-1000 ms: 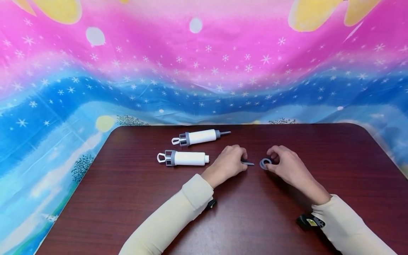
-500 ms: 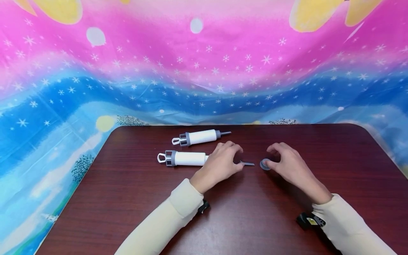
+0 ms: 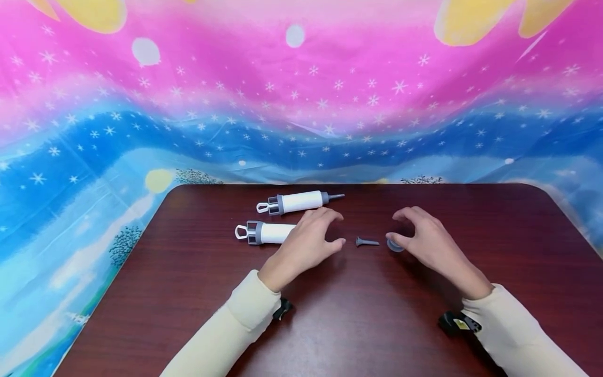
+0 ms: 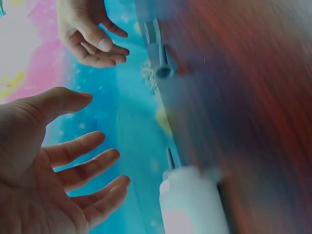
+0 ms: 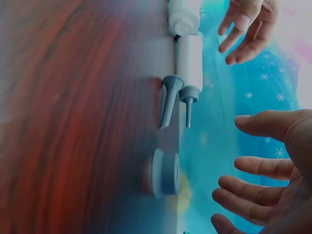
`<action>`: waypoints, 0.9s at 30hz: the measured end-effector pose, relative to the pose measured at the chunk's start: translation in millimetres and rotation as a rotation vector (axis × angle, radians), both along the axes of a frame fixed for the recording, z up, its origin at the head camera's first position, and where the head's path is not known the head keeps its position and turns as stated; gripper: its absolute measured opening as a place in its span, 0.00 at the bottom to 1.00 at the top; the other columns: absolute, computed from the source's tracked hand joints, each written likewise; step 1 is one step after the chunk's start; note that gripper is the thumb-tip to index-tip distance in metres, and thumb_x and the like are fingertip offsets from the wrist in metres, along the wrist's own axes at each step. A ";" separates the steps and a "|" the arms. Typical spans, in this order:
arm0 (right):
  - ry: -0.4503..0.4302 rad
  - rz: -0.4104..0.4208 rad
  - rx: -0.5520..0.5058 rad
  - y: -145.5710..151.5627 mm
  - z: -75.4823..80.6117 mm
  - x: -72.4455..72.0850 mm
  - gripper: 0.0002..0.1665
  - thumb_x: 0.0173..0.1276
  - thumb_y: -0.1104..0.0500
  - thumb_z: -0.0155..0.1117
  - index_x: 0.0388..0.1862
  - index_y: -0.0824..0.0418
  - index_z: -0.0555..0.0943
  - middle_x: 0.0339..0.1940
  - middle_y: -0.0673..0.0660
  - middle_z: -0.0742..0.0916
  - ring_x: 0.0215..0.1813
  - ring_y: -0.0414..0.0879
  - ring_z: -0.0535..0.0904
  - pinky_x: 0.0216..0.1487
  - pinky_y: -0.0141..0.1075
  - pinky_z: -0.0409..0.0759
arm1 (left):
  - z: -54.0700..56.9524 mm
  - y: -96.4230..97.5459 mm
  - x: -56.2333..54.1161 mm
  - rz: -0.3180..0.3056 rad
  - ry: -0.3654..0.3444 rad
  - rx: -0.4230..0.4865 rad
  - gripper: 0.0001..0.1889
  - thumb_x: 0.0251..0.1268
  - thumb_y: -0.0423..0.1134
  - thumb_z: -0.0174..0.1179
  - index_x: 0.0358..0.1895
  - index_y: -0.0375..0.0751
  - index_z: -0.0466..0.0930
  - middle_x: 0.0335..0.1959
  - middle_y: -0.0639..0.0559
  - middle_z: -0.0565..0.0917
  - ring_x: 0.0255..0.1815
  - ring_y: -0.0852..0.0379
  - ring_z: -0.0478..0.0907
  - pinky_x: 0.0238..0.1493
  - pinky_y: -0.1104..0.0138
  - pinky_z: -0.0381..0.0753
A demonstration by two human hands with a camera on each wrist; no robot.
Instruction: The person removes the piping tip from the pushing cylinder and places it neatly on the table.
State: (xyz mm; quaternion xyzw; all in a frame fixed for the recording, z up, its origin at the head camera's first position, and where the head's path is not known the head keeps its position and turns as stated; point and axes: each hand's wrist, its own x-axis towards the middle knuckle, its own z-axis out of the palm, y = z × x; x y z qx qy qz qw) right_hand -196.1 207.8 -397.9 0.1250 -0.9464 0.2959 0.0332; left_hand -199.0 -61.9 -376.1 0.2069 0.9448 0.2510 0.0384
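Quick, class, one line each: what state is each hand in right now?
Left hand: open, holding nothing.
Right hand: open, holding nothing, fingers apart from the grey ring.

Head view: from above the near side of the nozzle (image 3: pixel 367 242), farthest off, facing forward and down across the worktop (image 3: pixel 330 324) to the curtain (image 3: pixel 301 104). Wrist views: low and close, rolled sideways, from left and right of the nozzle, facing across it; both share nozzle and ring (image 5: pixel 168 170).

Prob. screened-off indoor work spot: snowflake-print cloth (image 3: pixel 264 112) behind tbl (image 3: pixel 363 324)
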 end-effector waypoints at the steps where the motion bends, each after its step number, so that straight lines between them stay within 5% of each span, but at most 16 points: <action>1: 0.001 0.004 -0.001 -2.4 0.7 -1.2 0.25 0.71 0.55 0.73 0.61 0.67 0.80 0.58 0.67 0.83 0.59 0.63 0.79 0.58 0.62 0.77 | 0.9 -4.8 -0.8 0.004 0.007 0.012 0.25 0.71 0.47 0.69 0.68 0.46 0.78 0.68 0.51 0.79 0.71 0.47 0.72 0.72 0.53 0.74; 8: 0.017 0.049 -0.011 -27.8 7.5 -16.0 0.25 0.70 0.56 0.73 0.61 0.67 0.80 0.59 0.66 0.83 0.62 0.65 0.79 0.63 0.62 0.76 | 4.2 -40.3 -11.4 0.072 0.074 0.072 0.26 0.69 0.44 0.70 0.69 0.46 0.79 0.69 0.49 0.80 0.75 0.44 0.71 0.80 0.50 0.65; 14: 0.037 0.135 -0.010 -55.3 8.7 -37.7 0.23 0.71 0.57 0.72 0.60 0.67 0.81 0.60 0.64 0.84 0.64 0.64 0.79 0.65 0.61 0.76 | 6.9 -65.6 -27.4 0.121 0.058 0.040 0.27 0.70 0.44 0.69 0.70 0.48 0.78 0.72 0.49 0.77 0.77 0.42 0.67 0.77 0.48 0.68; 27: -0.079 0.249 0.015 -97.8 5.6 -88.5 0.30 0.70 0.58 0.73 0.68 0.65 0.78 0.67 0.63 0.84 0.70 0.60 0.78 0.72 0.56 0.74 | -1.4 -83.7 -77.4 0.091 -0.029 -0.048 0.29 0.70 0.45 0.69 0.72 0.50 0.75 0.76 0.47 0.74 0.78 0.41 0.66 0.77 0.47 0.67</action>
